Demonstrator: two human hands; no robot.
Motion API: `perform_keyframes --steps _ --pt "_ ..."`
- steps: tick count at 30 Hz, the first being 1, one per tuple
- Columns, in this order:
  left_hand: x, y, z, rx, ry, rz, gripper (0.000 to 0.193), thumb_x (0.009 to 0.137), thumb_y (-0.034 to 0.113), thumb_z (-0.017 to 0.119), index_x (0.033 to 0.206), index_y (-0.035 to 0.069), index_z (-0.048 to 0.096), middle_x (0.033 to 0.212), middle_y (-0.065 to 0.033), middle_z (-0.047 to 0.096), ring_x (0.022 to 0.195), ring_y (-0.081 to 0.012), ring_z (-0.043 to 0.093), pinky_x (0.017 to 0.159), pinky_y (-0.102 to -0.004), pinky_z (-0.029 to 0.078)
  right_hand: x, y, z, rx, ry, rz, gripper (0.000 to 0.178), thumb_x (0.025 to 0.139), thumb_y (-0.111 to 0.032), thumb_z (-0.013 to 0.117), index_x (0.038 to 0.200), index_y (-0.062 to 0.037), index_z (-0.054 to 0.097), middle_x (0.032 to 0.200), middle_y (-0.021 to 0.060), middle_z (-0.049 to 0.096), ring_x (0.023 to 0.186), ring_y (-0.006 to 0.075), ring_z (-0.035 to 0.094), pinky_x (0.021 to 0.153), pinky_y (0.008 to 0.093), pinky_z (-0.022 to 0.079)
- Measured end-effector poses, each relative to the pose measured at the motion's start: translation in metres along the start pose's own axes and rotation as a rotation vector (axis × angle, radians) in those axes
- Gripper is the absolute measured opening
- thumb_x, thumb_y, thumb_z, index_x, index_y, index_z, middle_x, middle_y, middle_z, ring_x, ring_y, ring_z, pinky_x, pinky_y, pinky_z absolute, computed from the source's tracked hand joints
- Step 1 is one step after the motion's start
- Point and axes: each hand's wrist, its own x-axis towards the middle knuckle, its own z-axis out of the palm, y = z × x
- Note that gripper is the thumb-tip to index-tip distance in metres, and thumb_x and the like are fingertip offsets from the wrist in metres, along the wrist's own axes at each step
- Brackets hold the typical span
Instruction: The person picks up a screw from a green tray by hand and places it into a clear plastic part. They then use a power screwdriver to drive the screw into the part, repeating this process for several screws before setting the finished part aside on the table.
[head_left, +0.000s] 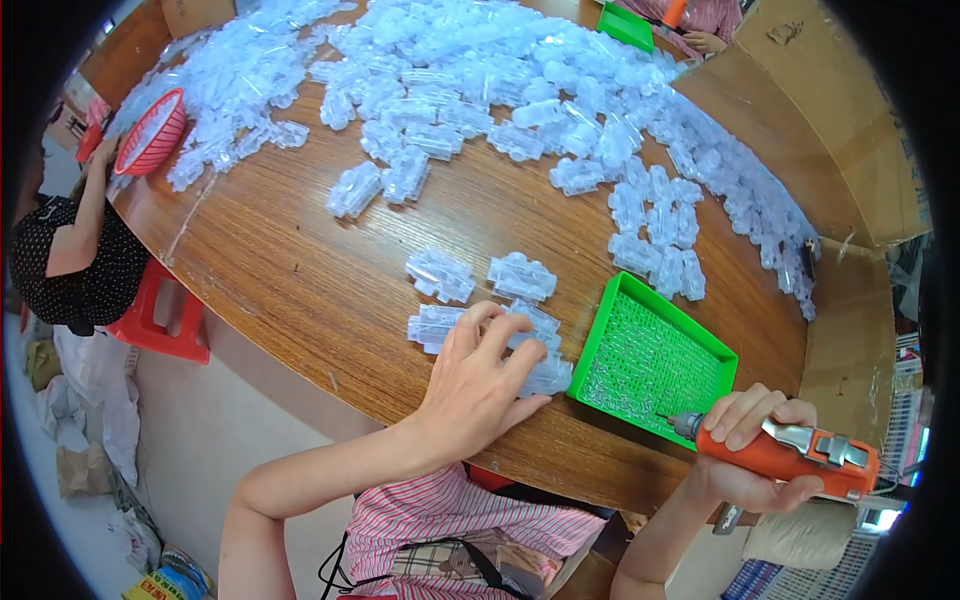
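My left hand (pixel 478 375) is curled over a small group of clear plastic parts near the table's front edge. Its fingers and thumb close on one clear plastic part (pixel 548 374) and partly cover it. Just beyond lie two similar loose plastic pieces (pixel 521 276). In my right hand (pixel 745 440) is an orange electric screwdriver (pixel 790 455), fingers wrapped round its body. The driver's bit points left, over the near right corner of a green tray (pixel 606 330). Many small silvery screws (pixel 650 365) lie scattered on the tray's textured bottom.
A large heap of clear plastic parts (pixel 470 50) covers the far table. Cardboard walls (pixel 830 110) stand along the right. At the left, a person in dotted black clothing (pixel 75 255) sits by a red basket (pixel 150 132). Another person's hand (pixel 705 42) is at the far side, near another green tray (pixel 626 26).
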Motion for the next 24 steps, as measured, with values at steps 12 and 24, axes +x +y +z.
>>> perform_keyframes --steps 12,24 --pt "0.099 -0.171 -0.087 0.825 -0.108 0.237 0.056 0.071 -0.011 0.058 0.122 0.012 0.06 0.139 -0.0062 0.051 0.133 -0.0321 0.041 0.107 -0.0427 0.037 -0.013 0.025 -0.011 -0.1 0.085 0.138 0.08 0.083 -0.076 0.049 0.107 -0.0003 0.051 0.065 0.0101 0.051 0.054 0.0185 0.049 0.049 0.0307 0.043" --pt "0.091 -0.145 -0.107 0.338 -0.155 0.269 0.028 0.075 -0.007 0.064 0.1 0.001 0.055 0.127 -0.0093 0.059 0.107 -0.0303 0.062 0.087 -0.0391 0.052 -0.024 0.054 -0.029 -0.177 0.18 0.224 0.082 0.082 -0.078 0.047 0.099 0.0016 0.053 0.061 0.0079 0.051 0.053 0.0181 0.05 0.051 0.0311 0.044"
